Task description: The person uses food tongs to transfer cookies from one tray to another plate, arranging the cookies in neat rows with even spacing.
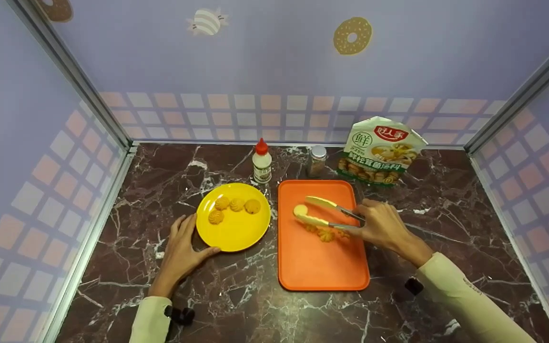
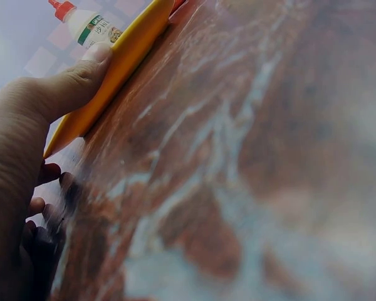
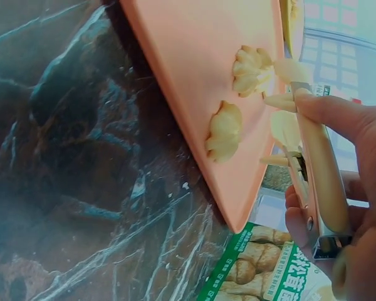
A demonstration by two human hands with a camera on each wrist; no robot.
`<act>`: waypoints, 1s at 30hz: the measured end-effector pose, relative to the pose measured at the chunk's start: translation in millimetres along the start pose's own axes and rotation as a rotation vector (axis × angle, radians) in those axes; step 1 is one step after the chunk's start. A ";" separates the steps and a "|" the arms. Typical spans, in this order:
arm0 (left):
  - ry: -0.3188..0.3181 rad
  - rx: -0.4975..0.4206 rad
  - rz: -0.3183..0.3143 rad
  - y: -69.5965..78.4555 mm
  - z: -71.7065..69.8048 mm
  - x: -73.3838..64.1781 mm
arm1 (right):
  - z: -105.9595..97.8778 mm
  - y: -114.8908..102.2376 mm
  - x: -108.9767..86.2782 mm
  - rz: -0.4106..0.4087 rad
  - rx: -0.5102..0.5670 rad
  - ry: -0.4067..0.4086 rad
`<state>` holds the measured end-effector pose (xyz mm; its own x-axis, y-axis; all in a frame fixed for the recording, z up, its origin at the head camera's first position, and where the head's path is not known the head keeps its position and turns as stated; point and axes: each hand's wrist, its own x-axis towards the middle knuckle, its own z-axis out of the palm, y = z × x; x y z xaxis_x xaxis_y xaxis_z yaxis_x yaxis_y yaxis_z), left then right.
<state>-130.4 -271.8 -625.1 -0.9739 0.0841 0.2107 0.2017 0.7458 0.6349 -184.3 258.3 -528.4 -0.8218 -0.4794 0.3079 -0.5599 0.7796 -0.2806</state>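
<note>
My left hand (image 1: 184,250) rests against the near left side of a yellow plate (image 1: 236,238), thumb on the rim, fingers spread along the edge. Several piped cookies (image 1: 236,205) lie on that plate. In my right hand (image 1: 381,224) is a pair of metal tongs (image 3: 319,163) with pale yellow tips, gripped between thumb and fingers. The tong arms stand apart over an orange tray (image 1: 322,271). Beneath the lower arm lie flower-shaped cookies (image 1: 325,235), partly hidden by it. A pale round piece (image 1: 300,210) shows beside that arm's tip.
Behind the plate stands a squeeze bottle (image 1: 262,164) with a red cap. A spice jar (image 1: 317,161) with a silver lid is behind the tray. Farther right a green and white food pouch (image 1: 381,151) stands upright near the back wall. Panels enclose the dark marbled table (image 1: 236,305).
</note>
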 end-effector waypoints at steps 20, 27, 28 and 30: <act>0.011 -0.006 0.002 -0.4 0.5 0.5 | -5.0 -28.8 10.3 0.069 -0.071 -0.053; 0.003 -0.010 -0.007 -0.1 0.1 -0.2 | -1.1 -31.2 9.9 0.076 -0.077 -0.061; 0.001 -0.011 -0.008 -0.1 0.0 -0.4 | -0.3 -31.5 9.7 0.071 -0.083 -0.058; 0.000 -0.012 -0.009 -0.3 -0.1 -0.8 | 1.1 -32.4 9.2 0.060 -0.095 -0.052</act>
<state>-129.6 -272.2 -625.3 -0.9756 0.0775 0.2055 0.1946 0.7382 0.6459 -173.9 228.1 -517.5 -0.8593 -0.4491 0.2447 -0.4991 0.8409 -0.2093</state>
